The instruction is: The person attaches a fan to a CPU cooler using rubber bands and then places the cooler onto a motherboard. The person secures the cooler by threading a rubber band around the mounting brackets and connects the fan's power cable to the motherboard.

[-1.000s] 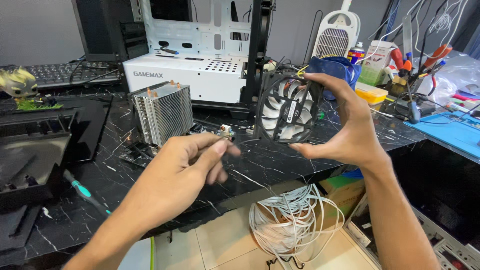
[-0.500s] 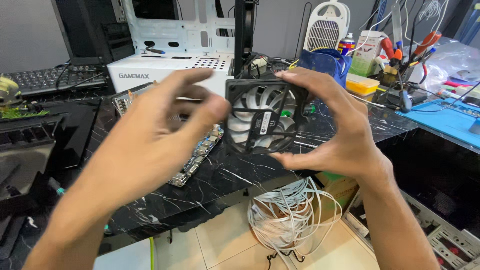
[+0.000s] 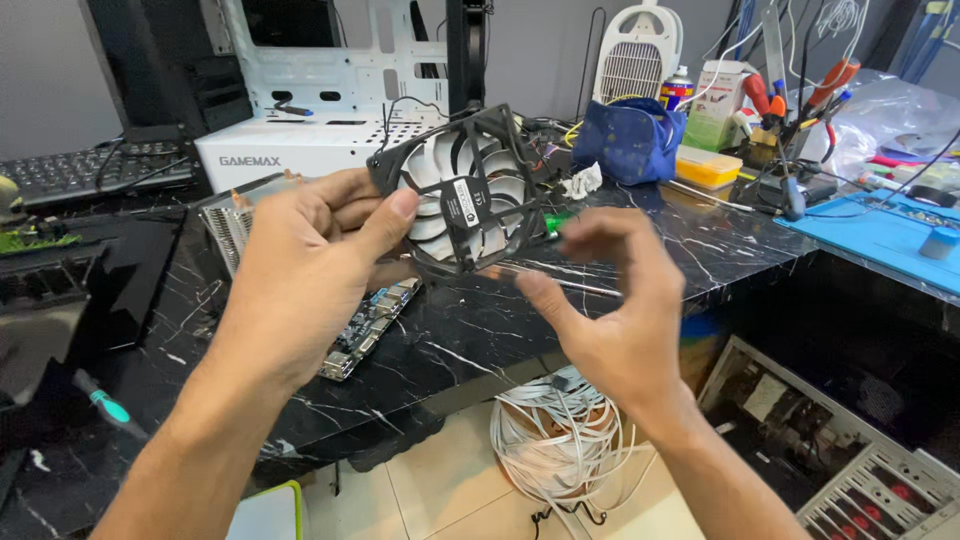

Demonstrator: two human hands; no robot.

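Note:
A black-framed computer fan [image 3: 465, 195] with white blades and a round hub sticker is held up over the black marble table [image 3: 480, 350]. My left hand [image 3: 310, 270] grips its left edge, thumb across the frame's front. My right hand [image 3: 610, 310] hovers just below and right of the fan with thumb and fingers spread in a loose pinch, index tip close to the frame's lower right corner. Nothing shows between those fingers. A thin metal rod lies on the table behind that hand.
Behind stand a white computer case [image 3: 310, 150], a finned heatsink [image 3: 225, 225] and a keyboard [image 3: 90, 170]. A circuit board [image 3: 365, 325] and a green-handled screwdriver [image 3: 105, 400] lie on the table. A blue pouch [image 3: 630, 140] and tools sit right; coiled white cable [image 3: 560, 440] lies on the floor.
A second ago my right hand alone held the fan. My left hand then came up and took its left edge, and the right hand has come off and dropped lower.

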